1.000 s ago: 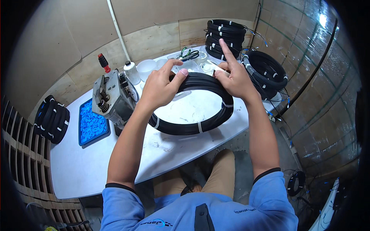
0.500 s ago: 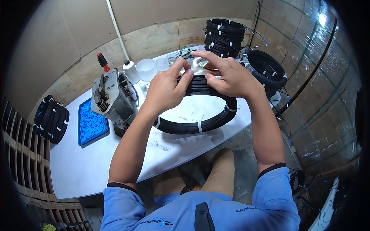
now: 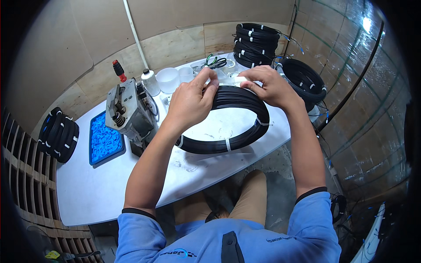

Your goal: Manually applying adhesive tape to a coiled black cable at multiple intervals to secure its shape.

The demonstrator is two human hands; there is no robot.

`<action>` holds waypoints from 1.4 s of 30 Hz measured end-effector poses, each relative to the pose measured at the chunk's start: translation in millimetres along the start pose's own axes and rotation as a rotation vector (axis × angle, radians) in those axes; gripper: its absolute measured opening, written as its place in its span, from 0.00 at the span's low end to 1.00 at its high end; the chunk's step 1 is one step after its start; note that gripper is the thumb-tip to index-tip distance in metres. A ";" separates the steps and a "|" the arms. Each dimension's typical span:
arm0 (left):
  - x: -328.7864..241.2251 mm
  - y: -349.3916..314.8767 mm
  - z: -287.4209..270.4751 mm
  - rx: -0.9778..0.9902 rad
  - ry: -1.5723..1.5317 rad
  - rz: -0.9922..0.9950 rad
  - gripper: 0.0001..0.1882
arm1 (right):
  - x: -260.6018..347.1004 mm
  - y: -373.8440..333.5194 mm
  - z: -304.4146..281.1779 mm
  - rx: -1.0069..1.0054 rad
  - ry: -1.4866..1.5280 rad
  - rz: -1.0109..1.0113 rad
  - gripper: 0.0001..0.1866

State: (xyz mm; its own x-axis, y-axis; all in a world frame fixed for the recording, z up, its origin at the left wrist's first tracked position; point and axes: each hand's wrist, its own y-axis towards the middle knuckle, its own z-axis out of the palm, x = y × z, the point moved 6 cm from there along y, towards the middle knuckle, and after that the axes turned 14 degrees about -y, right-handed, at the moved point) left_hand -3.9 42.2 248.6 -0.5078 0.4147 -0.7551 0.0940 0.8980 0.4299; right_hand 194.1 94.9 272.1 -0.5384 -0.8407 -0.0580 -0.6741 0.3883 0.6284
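A coil of black cable [image 3: 245,144], bound at several points with white tape, stands tilted on the white table in front of me. My left hand [image 3: 193,98] is closed at the coil's upper left, its thumb and forefinger pinching one end of a pale strip of tape [image 3: 226,80]. The strip stretches just above the coil's far rim. At its other end my right hand [image 3: 271,85] is closed, with forefinger and thumb gripping the tape. My left palm and fingers hide the coil's left upper side.
Left of the coil are a grey metal machine [image 3: 133,111] and a blue tray [image 3: 106,160] of small blue pieces. Behind stand a white bottle [image 3: 150,82], translucent cups [image 3: 168,80] and green-handled cutters [image 3: 212,61]. More black coils [image 3: 256,46] are stacked at the back right.
My right hand has moved slightly right, its raised forefinger now bent down. A strip of tape now spans between my hands; the tape roll by my right fingers is no longer there. The coil stays put.
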 end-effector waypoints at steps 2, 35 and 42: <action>-1.1 1.4 -3.3 0.030 -0.079 -0.052 0.23 | -7.1 -2.3 -7.8 -0.026 0.031 0.134 0.14; -3.7 13.9 11.1 0.074 0.233 0.028 0.40 | 28.7 123.4 -27.6 0.648 -0.321 0.328 0.13; -5.1 12.0 13.5 0.071 0.211 0.045 0.42 | 26.5 119.6 -29.7 0.645 -0.237 0.351 0.13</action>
State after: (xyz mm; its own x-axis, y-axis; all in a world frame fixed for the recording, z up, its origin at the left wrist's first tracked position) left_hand 11.4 52.8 251.0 -0.6686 0.4211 -0.6129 0.1767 0.8906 0.4191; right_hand 114.3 107.9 368.8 -0.8202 -0.5523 -0.1493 -0.5658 0.8217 0.0684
